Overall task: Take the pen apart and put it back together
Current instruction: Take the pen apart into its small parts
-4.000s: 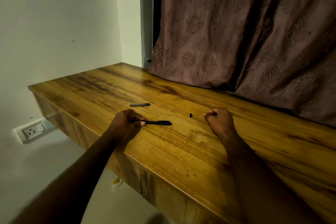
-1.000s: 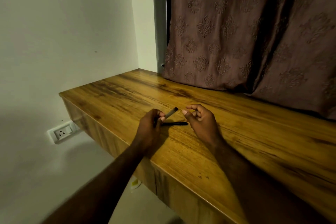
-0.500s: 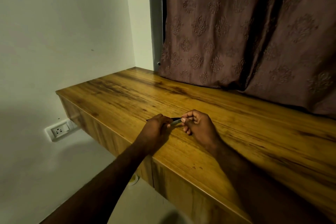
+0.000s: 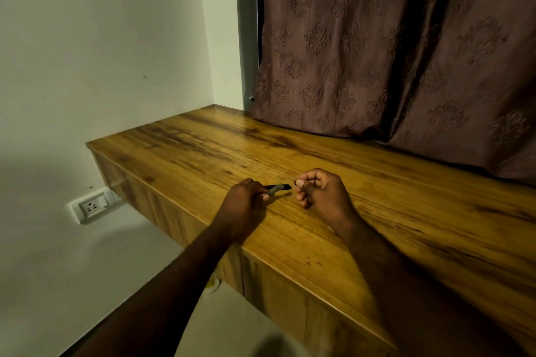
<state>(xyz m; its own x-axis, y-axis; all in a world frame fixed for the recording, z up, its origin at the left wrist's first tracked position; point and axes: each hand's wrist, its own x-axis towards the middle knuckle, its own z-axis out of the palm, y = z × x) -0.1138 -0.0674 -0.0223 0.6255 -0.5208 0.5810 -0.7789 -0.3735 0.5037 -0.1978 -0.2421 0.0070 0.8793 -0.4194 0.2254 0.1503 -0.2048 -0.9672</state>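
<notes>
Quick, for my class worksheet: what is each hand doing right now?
Left hand: grips the pen.
Right hand: curled, apparently pinching a tiny dark part.

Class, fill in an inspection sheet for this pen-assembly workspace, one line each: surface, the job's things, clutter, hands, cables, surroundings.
Surface: wooden desktop, streaked grain, a few small marks near the front edge.
Job's things: pen, grey and black parts, sticking out of the left hand toward the right one.
Clutter: nothing seen.
Hands: left hand grips the pen. The right hand has curled fingers, with thumb and forefinger together near the pen's end. A tiny dark speck shows there, too small to tell if it is held.
Cables: nothing seen.
Surroundings: white wall, wall socket below the desktop, patterned curtain resting on its back edge.
</notes>
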